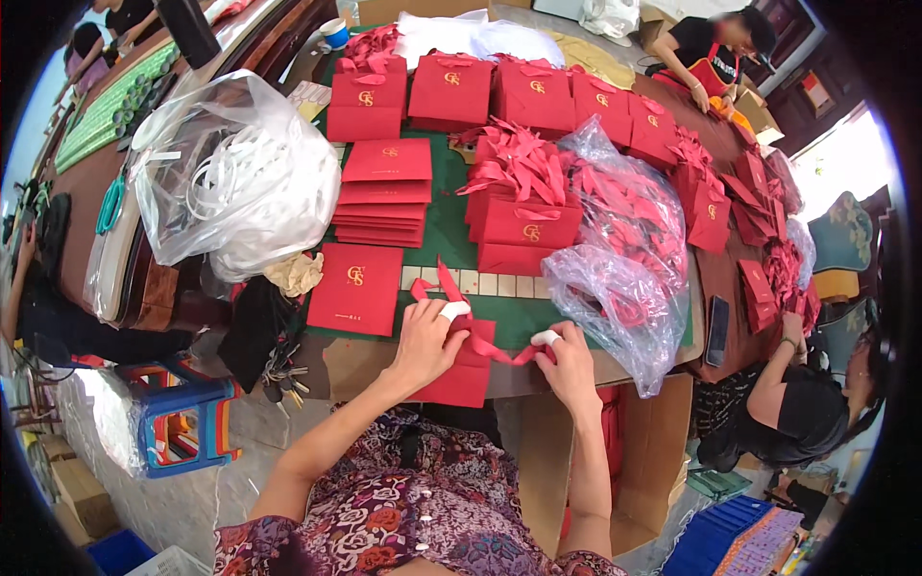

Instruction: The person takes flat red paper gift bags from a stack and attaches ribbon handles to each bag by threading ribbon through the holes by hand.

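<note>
At the near edge of the counter point(333, 363), directly before the body, one small red bag point(461, 387), lying flat. Across its upper part, a red ribbon point(495, 353), running slightly twisted between the two hands, with a loose length standing up above the left one. Left hand point(427, 336) laid over the top of the bag, closed with thumb and fingers upon the ribbon. Grip on the paper itself: cannot tell, because of the fingers covering it. Right hand point(569, 363) just beyond the right side of the bag, pinching the other part of the ribbon between thumb and forefinger. On a finger of each hand, a white wrapping point(455, 310).

Just to the left, a single flat red piece point(355, 290) with gold emblem; behind it, overlapping flat bags point(384, 187), partly upon a green mat point(448, 228). Farther away, a row of standing bags point(451, 93). To the right of the middle, a clear plastic bag point(629, 274) with red ribbons inside; beyond it, near the edge, a dark phone point(716, 331). At the left, a transparent sack point(173, 211) full of white ribbon.
</note>
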### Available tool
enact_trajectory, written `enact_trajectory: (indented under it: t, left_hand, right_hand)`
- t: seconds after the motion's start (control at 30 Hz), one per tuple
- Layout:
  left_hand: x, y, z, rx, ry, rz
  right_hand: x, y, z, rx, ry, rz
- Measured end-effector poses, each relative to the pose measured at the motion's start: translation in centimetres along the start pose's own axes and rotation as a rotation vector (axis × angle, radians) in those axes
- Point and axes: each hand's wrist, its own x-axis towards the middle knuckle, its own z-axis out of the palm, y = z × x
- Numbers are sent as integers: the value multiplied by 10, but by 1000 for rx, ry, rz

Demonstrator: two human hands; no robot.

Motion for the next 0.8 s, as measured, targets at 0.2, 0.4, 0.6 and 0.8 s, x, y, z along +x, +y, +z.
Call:
enact_trajectory:
  t: [0.2, 0.4, 0.6, 0.8]
  left_hand:
    - [-31, 17, -28, -197, 43, -125]
    - [-78, 32, -29, -827, -214, -511]
    - [-106, 34, -39, -1107, -285, -683]
    - [-127, 35, -40, -1103, -240, -593]
  right_hand:
    - [-3, -11, -6, 119, -65, 161]
    - [-23, -54, 10, 1099, -280, 431]
    - [-60, -111, 54, 1515, -207, 635]
    - [-84, -128, 81, 1507, 8, 719]
